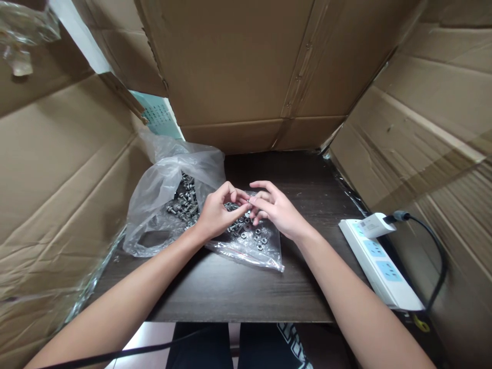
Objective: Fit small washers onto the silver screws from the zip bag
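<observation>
My left hand (217, 212) and my right hand (274, 207) meet over a dark wooden table (238, 289), fingertips pinched together around a small metal part too small to name. Under them lies a small clear zip bag (255, 246) holding several nuts. To the left, a larger crumpled clear plastic bag (165, 195) lies open with several screws (184, 202) in it. Both hands hover just above the small bag, fingers curled inward.
Cardboard walls (249, 66) close in the table on the left, back and right. A white power strip (378, 261) with a plugged adapter and black cable lies along the right edge. A black cord (115, 353) runs below the front edge, over my legs.
</observation>
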`<state>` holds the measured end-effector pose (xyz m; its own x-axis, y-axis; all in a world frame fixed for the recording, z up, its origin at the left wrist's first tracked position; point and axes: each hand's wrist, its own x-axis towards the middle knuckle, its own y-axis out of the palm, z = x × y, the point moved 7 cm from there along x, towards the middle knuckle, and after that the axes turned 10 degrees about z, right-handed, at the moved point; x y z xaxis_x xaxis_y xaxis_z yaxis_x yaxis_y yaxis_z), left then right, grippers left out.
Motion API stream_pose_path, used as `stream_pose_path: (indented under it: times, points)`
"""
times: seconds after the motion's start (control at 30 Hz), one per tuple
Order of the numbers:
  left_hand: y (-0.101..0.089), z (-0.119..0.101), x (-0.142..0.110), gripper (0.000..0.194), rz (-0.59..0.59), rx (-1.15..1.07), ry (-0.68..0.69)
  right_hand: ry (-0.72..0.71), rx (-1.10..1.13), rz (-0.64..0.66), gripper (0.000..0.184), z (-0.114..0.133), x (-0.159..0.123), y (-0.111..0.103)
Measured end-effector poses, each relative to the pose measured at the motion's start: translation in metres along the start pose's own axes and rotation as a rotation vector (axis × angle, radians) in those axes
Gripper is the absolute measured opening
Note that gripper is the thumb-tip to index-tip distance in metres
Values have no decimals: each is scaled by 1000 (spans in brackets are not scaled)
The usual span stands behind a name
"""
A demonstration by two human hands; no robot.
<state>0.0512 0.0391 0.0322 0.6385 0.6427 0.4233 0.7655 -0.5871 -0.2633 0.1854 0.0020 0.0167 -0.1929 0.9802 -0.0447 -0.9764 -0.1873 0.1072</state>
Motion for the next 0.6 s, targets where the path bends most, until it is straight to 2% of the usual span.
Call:
stream_pose_path:
  times: [0.13, 0.23, 0.3, 0.4, 0.53, 0.6]
  points:
    - [2, -2, -1, 36, 32, 59, 9, 64, -20, -36, 25, -2, -1, -3]
    - [2, -2, -2, 34, 39, 82, 8, 19, -17, 4, 30, 1, -1, 0]
    - [2, -3, -2, 34, 44, 92, 17, 45, -50, 39, 28, 0, -1, 2]
    - [1, -3, -1, 36, 29, 66, 20, 76, -78, 15, 24, -2, -2, 0]
    - [-1, -1, 0, 37, 19, 33, 2, -12, -78, 4, 31, 4, -2, 1]
    - [-1, -1, 0, 38, 23, 18, 0, -12, -131, 13, 22, 4, -2, 2]
